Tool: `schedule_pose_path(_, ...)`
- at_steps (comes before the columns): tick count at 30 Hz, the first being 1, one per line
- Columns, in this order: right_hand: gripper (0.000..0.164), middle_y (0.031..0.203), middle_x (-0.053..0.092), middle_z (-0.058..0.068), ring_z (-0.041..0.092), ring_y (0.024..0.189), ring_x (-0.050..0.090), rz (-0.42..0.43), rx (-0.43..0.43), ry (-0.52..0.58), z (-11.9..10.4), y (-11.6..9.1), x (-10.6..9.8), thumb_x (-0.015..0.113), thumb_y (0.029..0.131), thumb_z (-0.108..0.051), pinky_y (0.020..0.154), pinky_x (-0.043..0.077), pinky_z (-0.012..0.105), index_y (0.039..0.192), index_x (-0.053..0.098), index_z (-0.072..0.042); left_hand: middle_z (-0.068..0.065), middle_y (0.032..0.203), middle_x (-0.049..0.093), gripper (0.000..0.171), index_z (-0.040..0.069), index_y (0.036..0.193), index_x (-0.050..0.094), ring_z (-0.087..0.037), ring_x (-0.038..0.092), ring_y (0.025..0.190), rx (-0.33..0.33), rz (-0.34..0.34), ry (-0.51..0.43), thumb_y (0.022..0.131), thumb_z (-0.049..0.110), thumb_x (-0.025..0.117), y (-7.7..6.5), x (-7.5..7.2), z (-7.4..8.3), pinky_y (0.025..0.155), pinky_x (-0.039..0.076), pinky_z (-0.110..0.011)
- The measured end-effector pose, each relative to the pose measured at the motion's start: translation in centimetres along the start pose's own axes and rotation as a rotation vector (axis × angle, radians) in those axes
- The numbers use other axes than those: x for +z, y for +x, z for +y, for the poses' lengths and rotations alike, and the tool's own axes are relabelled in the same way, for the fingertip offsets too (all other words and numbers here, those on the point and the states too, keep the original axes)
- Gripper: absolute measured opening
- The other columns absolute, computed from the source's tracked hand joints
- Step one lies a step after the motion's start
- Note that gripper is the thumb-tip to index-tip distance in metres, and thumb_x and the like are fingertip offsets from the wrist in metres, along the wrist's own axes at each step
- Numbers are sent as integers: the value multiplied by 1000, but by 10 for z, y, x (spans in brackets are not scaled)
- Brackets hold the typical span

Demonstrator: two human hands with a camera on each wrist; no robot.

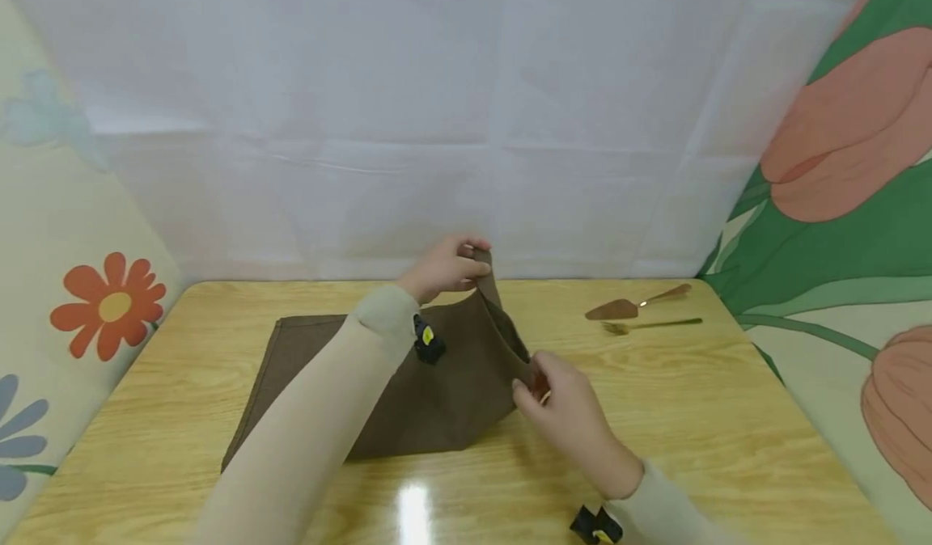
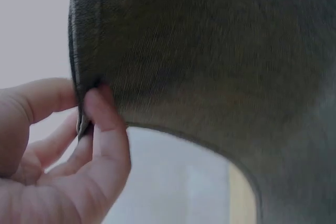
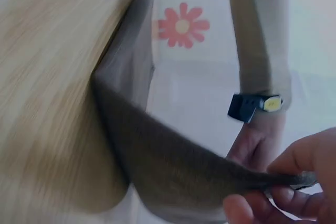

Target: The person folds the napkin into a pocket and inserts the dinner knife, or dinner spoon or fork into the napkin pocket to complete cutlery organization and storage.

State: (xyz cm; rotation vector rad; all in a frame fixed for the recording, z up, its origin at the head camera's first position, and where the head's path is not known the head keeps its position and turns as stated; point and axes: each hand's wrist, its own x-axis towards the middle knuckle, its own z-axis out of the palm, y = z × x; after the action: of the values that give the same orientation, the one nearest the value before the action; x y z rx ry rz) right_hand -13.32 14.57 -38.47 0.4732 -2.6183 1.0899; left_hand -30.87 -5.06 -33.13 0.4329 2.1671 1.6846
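A dark brown cloth placemat (image 1: 451, 383) with stitched edges lies partly on the table, its right end lifted and bent up. My left hand (image 1: 451, 266) pinches the far corner between thumb and fingers, above the table. In the left wrist view, fingers (image 2: 107, 145) grip the hemmed edge of the brown cloth (image 2: 210, 51). Lower and nearer, my right hand (image 1: 568, 403) pinches the other corner of that end. The right wrist view shows thumb and fingers (image 3: 299, 203) holding the edge of the sagging cloth (image 3: 173, 177). The cloth's left part stays flat, partly hidden by my left forearm.
A cake server (image 1: 619, 309) with a brown handle lies at the far right of the wooden table (image 1: 692, 416). Just in front of it is a slim fork (image 1: 651, 326). A white sheet (image 1: 349, 124) hangs behind; flower-patterned cloths flank both sides.
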Motion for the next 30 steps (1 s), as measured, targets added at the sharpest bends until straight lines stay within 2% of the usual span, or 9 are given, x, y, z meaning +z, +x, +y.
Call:
schedule_pose_path(3,22,77,54,-4,9,69,58,6,-72,37,-12,2,9,72,88,-1,58,54,22,80,55,-13,-25,145,36,49,2,148,43,-32,58,113,13,-64,17,101,2,57,-13,-17,1,98,53,-47)
schedule_pose_path(6,17,86,56,1,15,75,62,-26,-111,95,-25,4,20,71,89,1,62,57,23,85,57,-9,-24,151,27,53,3,151,38,-35,54,120,19,-112,22,101,2,56,-27,-40,-3,100,52,-49)
schedule_pose_path(12,18,93,55,4,19,81,63,-67,-190,147,-42,6,41,73,88,0,69,59,27,89,56,-7,-24,152,27,53,2,151,38,-36,52,124,15,-121,60,102,5,58,-54,-82,-15,100,53,-46)
schedule_pose_path(16,19,88,56,3,16,77,59,-34,-266,105,-50,8,55,76,87,-1,67,54,21,88,58,-8,-24,152,28,56,3,152,37,-34,53,124,5,-129,91,102,7,59,-64,-98,-19,100,53,-44)
schedule_pose_path(19,18,84,57,2,13,75,54,-17,-312,84,-56,10,64,77,87,-3,65,48,16,88,60,-9,-22,157,23,57,5,154,37,-36,51,128,10,-135,126,102,9,61,-71,-108,-21,100,53,-44)
schedule_pose_path(23,15,84,58,2,11,76,54,-35,-341,86,-68,14,80,77,89,-6,69,46,12,90,62,-9,-21,163,14,60,7,155,36,-40,41,137,21,-129,176,101,9,62,-82,-125,-22,97,54,-45)
schedule_pose_path(27,12,86,61,1,12,78,56,-50,-362,86,-77,18,95,76,91,-9,73,43,9,92,65,-11,-21,165,11,62,9,156,36,-43,34,142,19,-129,221,100,9,63,-93,-142,-26,95,55,-46)
schedule_pose_path(30,9,87,62,-2,9,80,56,-33,-392,92,-82,22,105,77,90,-10,75,42,7,92,68,-11,-21,165,12,62,12,156,36,-44,36,140,10,-133,247,100,11,64,-101,-152,-28,95,55,-47)
